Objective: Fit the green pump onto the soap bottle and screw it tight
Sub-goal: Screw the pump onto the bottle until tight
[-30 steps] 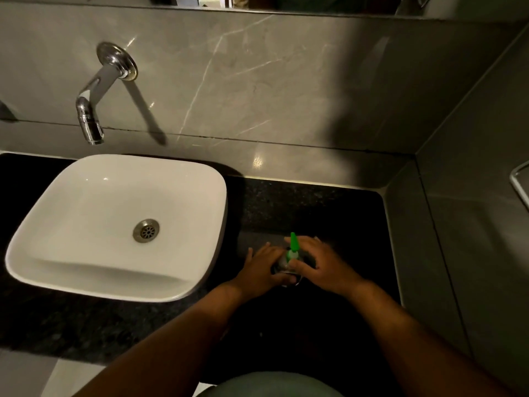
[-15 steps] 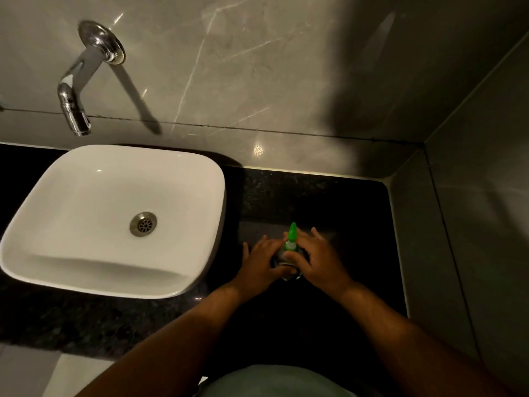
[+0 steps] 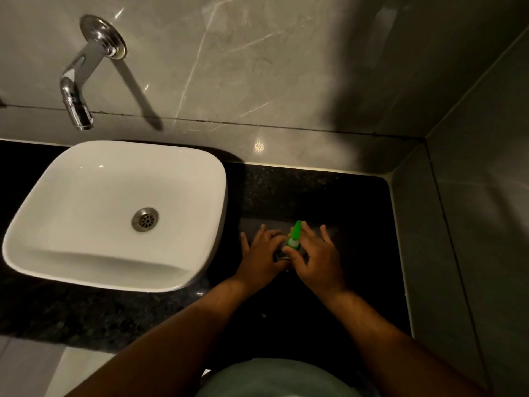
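Head view, lower centre-right of frame: soap bottle [image 3: 282, 255] upright on the dark counter [image 3: 357, 202], mostly hidden between two hands, body dim and hard to make out. Green pump [image 3: 294, 234] seated on top, nozzle pointing up-frame toward the wall. Left hand [image 3: 262, 253] wrapped against the bottle's left side, grip closed on the bottle, fingers spread toward the top. Right hand [image 3: 319, 260] closed around the pump collar from the right, thumb and forefinger pinching just under the green head, remaining fingers splayed. White basin [image 3: 57, 179] at left of frame, well apart from the bottle; chrome tap [image 3: 76, 96] at upper left.

Step in hand, judged: screwing, pump already fitted on the neck. Whether threads fully home: cannot tell. Next move likely calls for steadying the bottle with the left while twisting the collar with the right until firm, then re-gripping if needed.
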